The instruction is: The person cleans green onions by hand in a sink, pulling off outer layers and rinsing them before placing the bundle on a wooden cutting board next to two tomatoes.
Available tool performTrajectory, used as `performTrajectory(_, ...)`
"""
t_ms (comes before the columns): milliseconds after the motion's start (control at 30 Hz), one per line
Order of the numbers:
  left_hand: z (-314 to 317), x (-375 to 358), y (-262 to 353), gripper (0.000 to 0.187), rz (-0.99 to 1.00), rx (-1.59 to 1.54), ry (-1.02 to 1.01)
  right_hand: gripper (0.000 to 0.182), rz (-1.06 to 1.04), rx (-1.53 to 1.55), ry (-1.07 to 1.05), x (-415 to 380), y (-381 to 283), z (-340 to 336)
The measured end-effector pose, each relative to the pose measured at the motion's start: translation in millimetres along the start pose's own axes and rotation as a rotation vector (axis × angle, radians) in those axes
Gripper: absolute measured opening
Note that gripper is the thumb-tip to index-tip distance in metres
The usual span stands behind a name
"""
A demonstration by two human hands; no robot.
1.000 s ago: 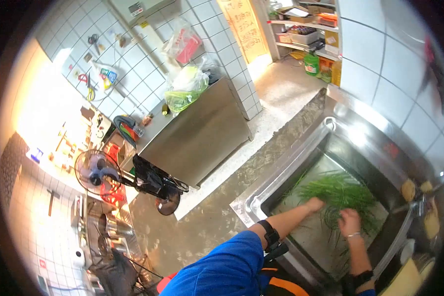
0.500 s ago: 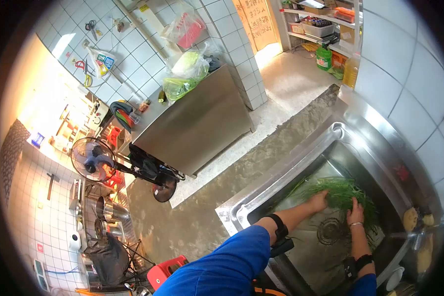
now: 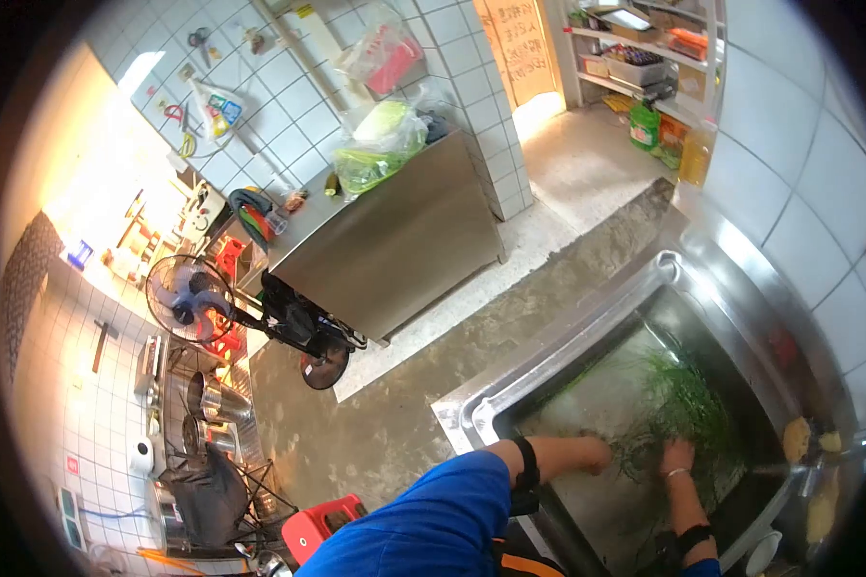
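Note:
Long green leafy stalks (image 3: 688, 399) lie spread in cloudy water in a metal sink (image 3: 539, 375). My left hand (image 3: 595, 454) reaches into the water left of the greens, its fingers hidden below the surface. Near the lower edge of the greens is my right hand (image 3: 678, 456), partly under water, with a band on the wrist; its fingertips cannot be made out. The two hands are apart, on either side of the dark drain area.
A metal cabinet (image 3: 404, 240) carries bagged vegetables (image 3: 375, 149) across the floor. A black standing fan (image 3: 191, 298) is at the left. Beside my left arm is a red object (image 3: 322, 524). A faucet (image 3: 827, 464) and sponge-like items (image 3: 797, 439) are at the sink's right.
Both hands have moved down and away from the greens, the left one into the water. The greens have spread out and sunk lower. The view has shifted slightly.

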State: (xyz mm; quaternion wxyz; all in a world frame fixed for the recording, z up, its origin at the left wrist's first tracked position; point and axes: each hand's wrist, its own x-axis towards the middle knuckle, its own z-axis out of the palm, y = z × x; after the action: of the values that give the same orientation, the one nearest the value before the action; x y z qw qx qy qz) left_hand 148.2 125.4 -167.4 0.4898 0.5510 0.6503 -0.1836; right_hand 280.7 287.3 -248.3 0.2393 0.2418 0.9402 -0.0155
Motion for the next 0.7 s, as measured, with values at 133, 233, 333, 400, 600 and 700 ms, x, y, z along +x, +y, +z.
performTrajectory(133, 32.7, 24.3, -9.0, 0.021, 0.141, 0.019, 0.129, 0.028, -0.168, -0.105, -0.361, -28.3, -25.9, -22.0)
performTrajectory(233, 36.8, 21.8, -6.0, 0.024, 0.144, 0.027, 0.240, 0.025, 0.125, -0.035, -0.456, -30.3, -14.4, -12.4)
performTrajectory(333, 20.3, -27.0, 4.8, 0.022, 0.022, -0.043, 0.318, 0.021, 0.214, -0.091, -0.324, -44.1, -12.5, -19.5)
performTrajectory(400, 15.2, -55.8, 14.2, 0.020, -0.070, -0.113, 0.357, 0.021, 0.061, -0.198, -0.093, -64.4, -27.5, -42.3)
performTrajectory(600, 29.5, -37.7, 21.0, 0.021, 0.160, -0.204, 0.451, 0.036, -0.456, 0.317, 0.016, -89.8, -67.6, -5.1)
performTrajectory(700, 31.8, -55.5, 23.1, 0.019, 0.116, -0.316, 0.550, 0.045, -0.348, 0.305, -0.285, -91.7, -80.8, -23.5)
